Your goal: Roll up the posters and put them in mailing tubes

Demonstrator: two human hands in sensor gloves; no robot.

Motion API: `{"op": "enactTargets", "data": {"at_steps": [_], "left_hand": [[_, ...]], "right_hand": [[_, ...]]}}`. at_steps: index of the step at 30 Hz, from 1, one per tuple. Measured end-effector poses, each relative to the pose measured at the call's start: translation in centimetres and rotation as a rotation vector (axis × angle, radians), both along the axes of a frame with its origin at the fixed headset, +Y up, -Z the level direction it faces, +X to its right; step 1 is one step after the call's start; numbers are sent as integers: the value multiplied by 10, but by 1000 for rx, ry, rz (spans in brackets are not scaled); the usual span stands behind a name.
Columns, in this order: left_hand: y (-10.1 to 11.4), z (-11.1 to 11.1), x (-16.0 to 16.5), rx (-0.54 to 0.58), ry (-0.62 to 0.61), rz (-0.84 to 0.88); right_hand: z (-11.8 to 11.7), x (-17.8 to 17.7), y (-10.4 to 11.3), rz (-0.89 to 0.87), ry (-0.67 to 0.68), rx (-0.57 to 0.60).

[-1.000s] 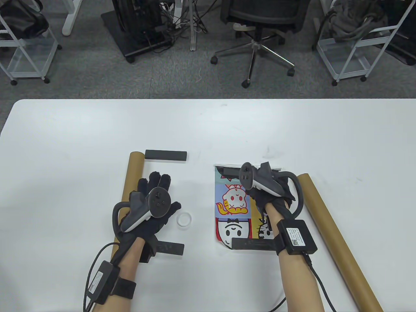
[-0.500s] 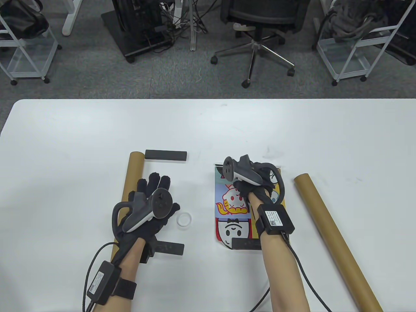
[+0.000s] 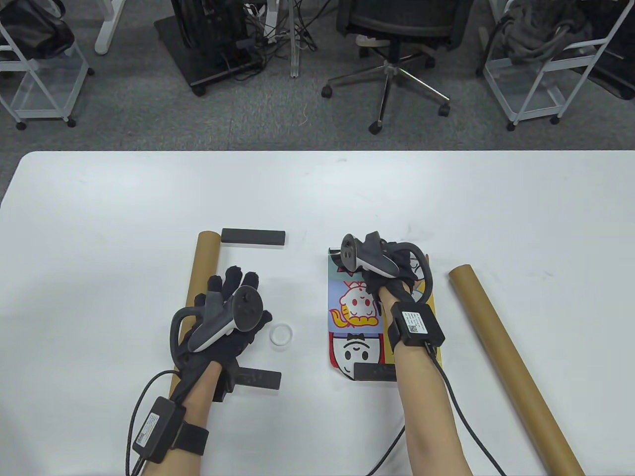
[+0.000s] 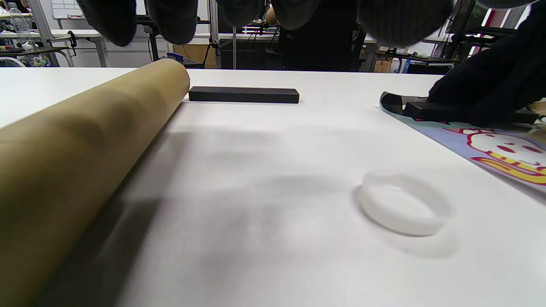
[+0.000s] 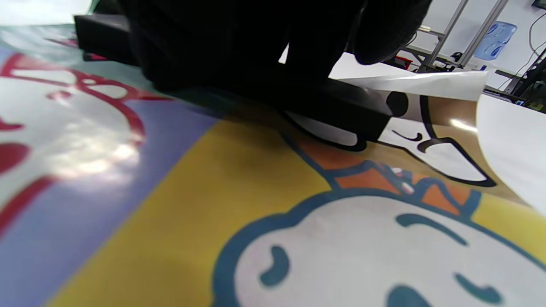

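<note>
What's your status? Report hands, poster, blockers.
Left hand open, idle by the left tube. Right hand on the far black bar; grip unclear. Poster flat, unrolled. Near black bar pins its near edge.

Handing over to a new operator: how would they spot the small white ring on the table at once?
Find the white table, then the left hand beside the left cardboard tube. Just off that hand's thumb side, short of the cartoon poster, lies the white ring: the only round, translucent white piece there, unlike the flat black bars.
</note>
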State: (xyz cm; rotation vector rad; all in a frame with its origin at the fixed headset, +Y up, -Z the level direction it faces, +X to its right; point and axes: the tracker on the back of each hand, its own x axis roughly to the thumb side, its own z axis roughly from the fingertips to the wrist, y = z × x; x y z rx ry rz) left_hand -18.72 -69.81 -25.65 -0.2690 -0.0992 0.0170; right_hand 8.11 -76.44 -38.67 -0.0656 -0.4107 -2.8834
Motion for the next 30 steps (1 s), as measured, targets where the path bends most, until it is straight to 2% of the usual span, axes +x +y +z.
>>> {"op": "enactTargets", "data": {"at_steps": [8, 14, 17, 20, 24, 27, 30], "left_hand": [[-2, 0, -1, -20, -2, 3], [-2, -1, -2, -19, -1, -3], [-2, -1, -1, -18, -4, -4], [-2, -1, 0, -18, -10, -9], [-2, -1, 1, -17, -16, -13], [-3, -1, 2, -17, -18, -13], [-3, -1, 2, -15, -18, -13]], "right_hand": [[1, 0, -1, 11, 64, 16], [6, -6, 1, 91, 117, 38], [9, -8, 13, 102, 126, 57], [10, -9, 40, 64, 121, 103], [13, -9, 63, 66, 107, 146], [14, -7, 70, 75, 97, 150], [14, -3, 66, 82, 83, 131]]}}
